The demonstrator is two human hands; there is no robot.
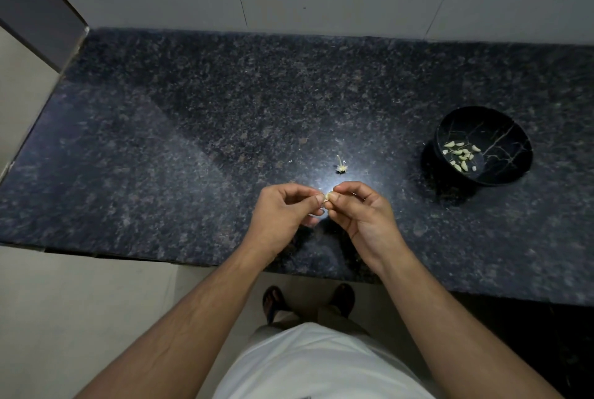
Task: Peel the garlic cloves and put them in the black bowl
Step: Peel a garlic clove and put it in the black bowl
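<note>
Dark speckled granite bench (193, 128). Round black marbled bowl (488, 141), peeled cloves inside, well right of hands. Left hand (283, 212) and right hand (363, 212), fingers curled, both pinching one small pale garlic clove (328, 196) between fingertips. Likely light, firm, slippery under papery skin; best gripped at ends.

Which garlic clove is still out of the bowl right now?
The garlic clove pinched between the left hand and right hand over the counter. The other peeled cloves already lie inside the black bowl to the right.
</note>
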